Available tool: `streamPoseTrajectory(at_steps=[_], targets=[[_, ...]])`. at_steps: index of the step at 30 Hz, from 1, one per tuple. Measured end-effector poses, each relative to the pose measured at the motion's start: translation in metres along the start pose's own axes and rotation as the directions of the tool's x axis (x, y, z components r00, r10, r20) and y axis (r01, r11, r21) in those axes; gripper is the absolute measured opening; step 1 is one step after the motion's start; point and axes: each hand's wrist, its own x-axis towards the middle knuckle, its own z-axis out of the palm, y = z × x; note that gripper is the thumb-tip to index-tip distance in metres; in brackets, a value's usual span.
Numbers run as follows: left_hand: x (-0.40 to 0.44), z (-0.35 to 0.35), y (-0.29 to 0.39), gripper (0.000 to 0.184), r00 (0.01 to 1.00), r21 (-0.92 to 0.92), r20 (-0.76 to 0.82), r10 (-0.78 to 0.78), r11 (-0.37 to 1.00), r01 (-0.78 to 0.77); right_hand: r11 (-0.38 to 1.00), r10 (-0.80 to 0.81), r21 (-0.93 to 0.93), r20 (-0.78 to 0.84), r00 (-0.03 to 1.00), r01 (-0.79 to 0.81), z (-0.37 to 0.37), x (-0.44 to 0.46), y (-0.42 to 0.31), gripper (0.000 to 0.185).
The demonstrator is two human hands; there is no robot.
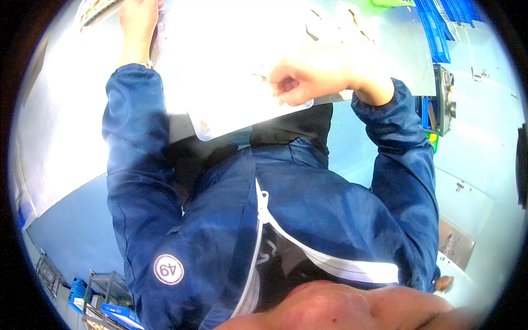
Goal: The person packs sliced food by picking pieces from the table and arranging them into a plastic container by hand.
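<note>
My right hand (311,77) is closed, its fingers curled in a pinch above the right part of a white tray (206,131). Glare hides what its fingertips hold, if anything. The tray lies at the near edge of the bright metal table (71,110), and most of its surface is washed out. My left hand (138,19) reaches to the top edge of the view, left of the tray, with its fingers mostly cut off. Beside it at the top left is a container (97,10) with pale pieces in it.
Thin pale and dark pieces (352,25) lie on the table at the upper right, near a green item (392,3). Blue crates (434,33) and a dark appliance (443,99) stand to the right. A rack (107,291) is at the lower left.
</note>
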Motion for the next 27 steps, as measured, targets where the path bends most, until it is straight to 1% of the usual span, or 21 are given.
streamPoseTrajectory(at_steps=[4,6,7,10,13,16,19,22,27], targets=[[0.001,0.001,0.000,0.024,1.000,-0.111,0.012,-0.028,0.993,0.030,0.997,-0.069,-0.043,-0.053,0.996,0.067,0.009,0.014,-0.001,0.014],[0.002,0.000,-0.001,0.023,0.998,-0.176,0.035,-0.053,0.983,0.058,0.994,-0.080,-0.077,-0.049,0.996,0.076,0.011,0.020,-0.004,0.014],[0.001,0.000,-0.001,0.023,0.998,-0.174,0.027,-0.059,0.983,0.062,0.992,-0.086,-0.095,-0.047,0.995,0.081,0.012,0.022,-0.006,0.014],[-0.002,-0.001,0.005,0.022,0.998,-0.163,0.016,-0.058,0.985,0.060,0.995,-0.041,-0.098,-0.108,0.993,0.030,0.019,0.022,-0.010,0.013],[0.000,0.000,0.005,0.022,0.999,-0.151,0.030,-0.039,0.988,0.043,0.996,0.028,-0.077,-0.083,0.996,-0.034,0.017,0.026,-0.015,0.012],[0.000,0.000,0.006,0.022,0.998,-0.148,0.036,-0.054,0.987,0.059,0.985,-0.049,-0.174,-0.208,0.977,0.012,0.027,0.022,-0.011,0.012],[0.001,0.003,0.007,0.021,0.998,-0.160,0.039,-0.053,0.985,0.059,0.985,-0.038,-0.173,-0.215,0.976,0.000,0.024,0.012,-0.011,0.012],[0.004,0.005,0.002,0.020,0.999,-0.174,0.035,-0.040,0.984,0.045,0.982,-0.093,-0.186,-0.305,0.948,0.037,0.035,0.011,-0.001,0.013],[-0.002,-0.001,0.010,0.020,0.999,-0.134,-0.004,-0.040,0.990,0.039,0.993,-0.057,-0.112,-0.216,0.975,0.034,0.020,0.018,-0.008,0.014]])
